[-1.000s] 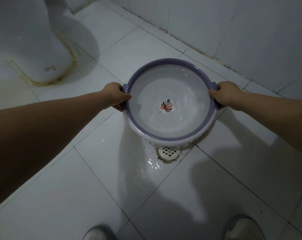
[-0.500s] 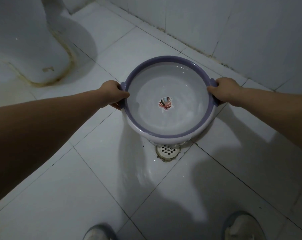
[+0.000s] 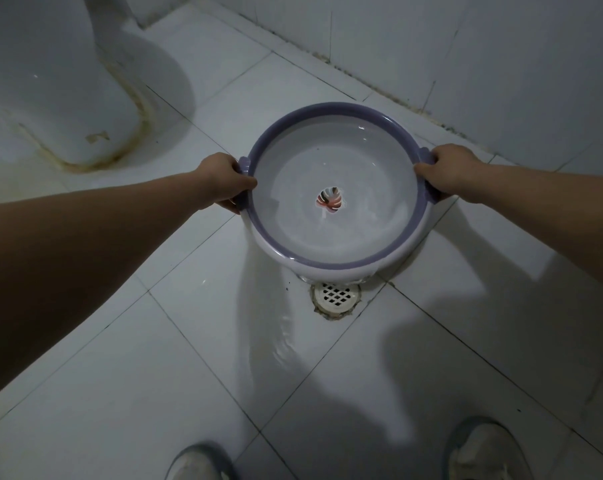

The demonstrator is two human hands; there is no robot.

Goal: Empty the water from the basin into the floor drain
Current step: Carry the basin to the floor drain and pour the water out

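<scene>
Water (image 3: 348, 233) is seen lying shallow in a round white plastic basin with a lilac rim (image 3: 390, 259), which is held by both side handles. The left hand (image 3: 223, 181) is closed around the handle at the basin's nine o'clock, thumb laid over the rim; the right hand (image 3: 447, 173) is clamped on the handle at three o'clock. A small striped leaf motif (image 3: 330, 200) is printed at the centre of the basin floor, and faint ripples are visible in the water toward the near side. The near wall of the basin appears to sit low against the white tiled floor (image 3: 120, 393), though contact cannot be confirmed.

Just beyond the basin's six o'clock edge, a round white floor drain with a diamond-pattern grate (image 3: 336, 294) is set where the tile joints meet. A glossy wet sheet is spread over the tiles from the basin's seven o'clock side toward the lower middle of the view.

At ten o'clock from the basin, the white ceramic base of a toilet (image 3: 50, 91) is ringed by yellowish staining. White wall tiles (image 3: 466, 57) run from twelve to two o'clock. Two pale shoes (image 3: 483, 452) are seen at the bottom edge.
</scene>
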